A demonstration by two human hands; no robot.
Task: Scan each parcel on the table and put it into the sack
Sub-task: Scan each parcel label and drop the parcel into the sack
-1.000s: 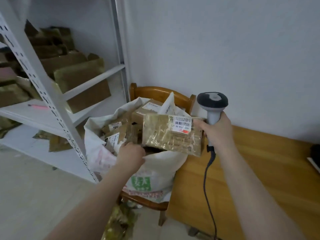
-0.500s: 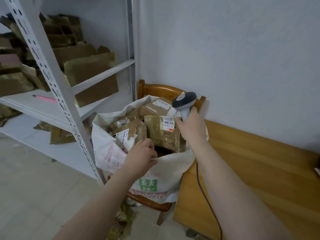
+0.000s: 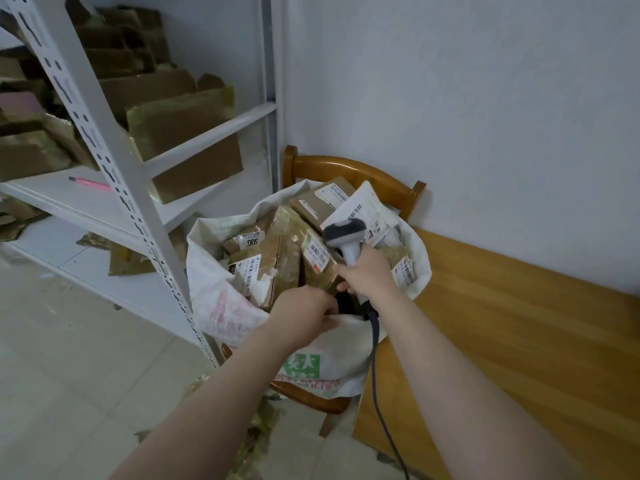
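Parcel point(image 3: 312, 263) in sack point(image 3: 221, 306), R hand point(image 3: 369, 277) gripping scanner point(image 3: 346, 232).

Small parcel depot or courier back room, by the look of it. White slotted-steel shelving point(image 3: 114, 174) carried open and flattened cardboard boxes point(image 3: 180, 129). A white woven sack point(image 3: 225, 306) on a wooden chair point(image 3: 346, 166) was crammed with taped brown parcels point(image 3: 287, 244) bearing barcode labels point(image 3: 315, 254). A corded barcode scanner point(image 3: 344, 230) was over it. There was a bare white wall point(image 3: 485, 98), a tiled floor point(image 3: 69, 358) and a plain wooden table point(image 3: 519, 341).
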